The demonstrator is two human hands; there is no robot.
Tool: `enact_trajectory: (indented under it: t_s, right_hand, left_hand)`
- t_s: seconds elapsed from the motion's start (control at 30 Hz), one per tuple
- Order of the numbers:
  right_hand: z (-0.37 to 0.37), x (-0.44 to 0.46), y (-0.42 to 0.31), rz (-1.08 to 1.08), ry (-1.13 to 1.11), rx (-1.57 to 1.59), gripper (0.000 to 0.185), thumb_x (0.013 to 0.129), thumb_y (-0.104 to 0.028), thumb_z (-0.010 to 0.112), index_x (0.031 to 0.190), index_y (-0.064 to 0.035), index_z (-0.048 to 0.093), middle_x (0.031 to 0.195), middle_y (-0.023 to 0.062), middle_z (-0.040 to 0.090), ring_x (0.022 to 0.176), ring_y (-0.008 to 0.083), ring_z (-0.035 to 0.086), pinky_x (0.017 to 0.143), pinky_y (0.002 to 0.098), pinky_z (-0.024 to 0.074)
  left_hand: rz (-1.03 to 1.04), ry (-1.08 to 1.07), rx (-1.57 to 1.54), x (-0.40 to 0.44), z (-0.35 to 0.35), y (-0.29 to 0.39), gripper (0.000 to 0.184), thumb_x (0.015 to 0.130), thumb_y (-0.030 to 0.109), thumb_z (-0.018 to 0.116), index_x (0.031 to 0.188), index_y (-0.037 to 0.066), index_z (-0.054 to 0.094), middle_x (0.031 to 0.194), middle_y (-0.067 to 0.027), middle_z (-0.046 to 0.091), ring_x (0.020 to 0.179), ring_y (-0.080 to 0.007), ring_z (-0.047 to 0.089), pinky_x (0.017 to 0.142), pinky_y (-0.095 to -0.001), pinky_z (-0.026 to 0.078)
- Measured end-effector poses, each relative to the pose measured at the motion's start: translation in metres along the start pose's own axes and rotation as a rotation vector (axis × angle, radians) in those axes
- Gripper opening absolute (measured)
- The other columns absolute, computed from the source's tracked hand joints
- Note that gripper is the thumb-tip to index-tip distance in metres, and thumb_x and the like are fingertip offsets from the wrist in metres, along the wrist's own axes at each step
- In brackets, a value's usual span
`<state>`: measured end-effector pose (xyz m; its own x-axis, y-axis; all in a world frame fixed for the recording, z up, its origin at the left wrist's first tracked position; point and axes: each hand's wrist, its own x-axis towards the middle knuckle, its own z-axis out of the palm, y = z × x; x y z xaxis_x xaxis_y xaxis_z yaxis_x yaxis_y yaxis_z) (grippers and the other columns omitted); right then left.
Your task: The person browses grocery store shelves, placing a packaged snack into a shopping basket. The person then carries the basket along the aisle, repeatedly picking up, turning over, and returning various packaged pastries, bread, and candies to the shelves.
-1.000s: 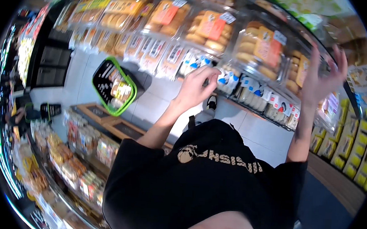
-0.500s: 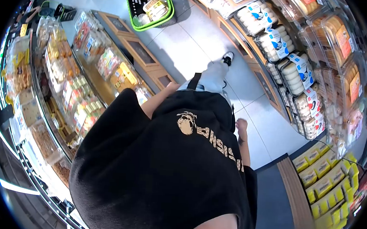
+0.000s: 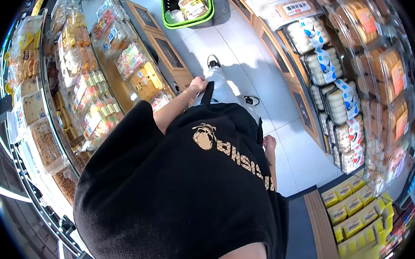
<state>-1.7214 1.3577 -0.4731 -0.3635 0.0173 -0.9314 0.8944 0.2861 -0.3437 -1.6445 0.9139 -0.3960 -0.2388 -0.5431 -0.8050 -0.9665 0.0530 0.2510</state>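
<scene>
My left hand [image 3: 199,85] is in front of my left hip, its fingers loosely curled with nothing visible in them. It is close to a black strap [image 3: 209,92] hanging from under my black top [image 3: 185,175]. On the other side, my right hand [image 3: 269,142] hangs by my hip, partly covered by the top. Its fingers look bent inward and no item shows in them. A black basket with a green rim [image 3: 187,25] stands on the floor ahead, with clear packs of food [image 3: 193,6] inside.
Packaged breads and pastries fill the left shelves [image 3: 118,79]. Trays of white buns [image 3: 323,65] and clear boxes of baked goods [image 3: 391,76] line the right. Yellow packs [image 3: 355,205] stand at lower right. Both my shoes [image 3: 214,61] show on the tiled floor [image 3: 284,120].
My left hand has swung forward, and my right hand has shifted slightly back toward my body. Both shoes now show instead of one. The basket and shelves have shifted in view.
</scene>
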Motion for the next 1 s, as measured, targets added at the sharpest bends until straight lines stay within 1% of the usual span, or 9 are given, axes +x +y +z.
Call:
enact_trajectory:
  t_s: [0.2,0.47,0.53,0.6,0.67,0.7,0.73,0.87,1.0]
  right_hand:
    - [0.047,-0.005,-0.089,-0.214,-0.089,-0.108,0.027,0.082,-0.019,0.049,0.104,-0.0034,0.046,0.088,0.0089,0.055,0.074,0.0172,0.056,0.063,0.0271,0.0469]
    - [0.121,-0.006,-0.198,-0.293,-0.05,-0.327,0.027,0.08,-0.014,0.049,0.105,-0.0051,0.045,0.085,0.0074,0.055,0.071,0.0162,0.057,0.061,0.0263,0.0471]
    - [0.153,-0.008,-0.215,-0.308,-0.066,-0.378,0.027,0.08,-0.014,0.049,0.105,-0.0055,0.045,0.085,0.0066,0.055,0.071,0.016,0.057,0.061,0.0264,0.0473]
    - [0.214,0.01,-0.236,-0.325,-0.053,-0.515,0.02,0.079,-0.014,0.049,0.096,-0.0037,0.051,0.076,0.009,0.056,0.068,0.0162,0.057,0.059,0.0262,0.0456]
    - [0.243,0.035,-0.243,-0.32,-0.049,-0.751,0.022,0.078,-0.01,0.049,0.098,-0.0011,0.051,0.076,0.0131,0.058,0.065,0.018,0.058,0.056,0.027,0.0468]
    - [0.216,0.146,-0.213,-0.721,-0.113,-1.163,0.02,0.077,-0.015,0.051,0.088,-0.0003,0.056,0.072,0.0184,0.059,0.067,0.0251,0.06,0.061,0.034,0.0469]
    - [0.26,0.105,-0.227,-0.893,0.168,-1.256,0.024,0.076,-0.022,0.053,0.083,-0.0002,0.059,0.073,0.022,0.059,0.071,0.0304,0.059,0.065,0.0379,0.0457]
    - [0.365,0.026,-0.322,-0.85,-0.06,-1.187,0.028,0.075,-0.026,0.055,0.089,-0.0013,0.057,0.075,0.0209,0.059,0.072,0.0311,0.059,0.066,0.0373,0.0457]
    - [0.438,0.064,-0.383,-0.939,-0.235,-1.284,0.041,0.075,-0.032,0.056,0.1,-0.0005,0.049,0.081,0.019,0.058,0.077,0.0295,0.057,0.068,0.0365,0.044]
  left_hand:
    - [0.173,-0.004,-0.026,0.015,-0.008,-0.016,0.039,0.071,0.029,0.048,0.097,0.002,0.06,0.1,-0.0224,0.057,0.098,-0.0326,0.053,0.085,-0.0356,0.041]
    - [-0.082,0.169,-0.231,0.082,-0.056,-0.019,0.043,0.073,0.028,0.049,0.103,-0.002,0.055,0.102,-0.0245,0.055,0.104,-0.0336,0.048,0.089,-0.036,0.039]
    - [-0.061,0.167,-0.373,0.1,-0.08,-0.019,0.033,0.073,0.025,0.049,0.087,-0.002,0.06,0.083,-0.0206,0.061,0.077,-0.0265,0.06,0.067,-0.0364,0.047]
    - [0.079,0.192,-0.4,0.151,-0.098,-0.04,0.032,0.073,0.025,0.05,0.089,-0.002,0.058,0.071,-0.0133,0.059,0.056,-0.0202,0.057,0.046,-0.0318,0.043]
    - [-0.017,0.079,-0.416,0.157,-0.133,-0.039,0.036,0.07,0.027,0.05,0.086,-0.003,0.061,0.091,-0.023,0.059,0.09,-0.032,0.056,0.079,-0.036,0.044]
    - [-0.076,0.032,-0.451,0.156,-0.153,-0.039,0.036,0.07,0.027,0.05,0.084,-0.005,0.061,0.085,-0.0228,0.06,0.086,-0.0324,0.057,0.078,-0.0365,0.044]
    - [-0.135,-0.018,-0.482,0.162,-0.168,-0.04,0.036,0.069,0.026,0.049,0.081,-0.006,0.061,0.079,-0.0225,0.061,0.082,-0.0328,0.059,0.077,-0.0369,0.044]
    - [-0.26,0.217,-0.546,0.216,-0.182,-0.035,0.036,0.07,0.024,0.047,0.071,-0.01,0.06,0.068,-0.0209,0.061,0.07,-0.0307,0.061,0.072,-0.0363,0.046]
    - [-0.142,0.135,-0.842,0.261,-0.191,0.002,0.039,0.073,0.027,0.046,0.096,-0.004,0.055,0.081,-0.0173,0.061,0.073,-0.0251,0.061,0.071,-0.032,0.046]
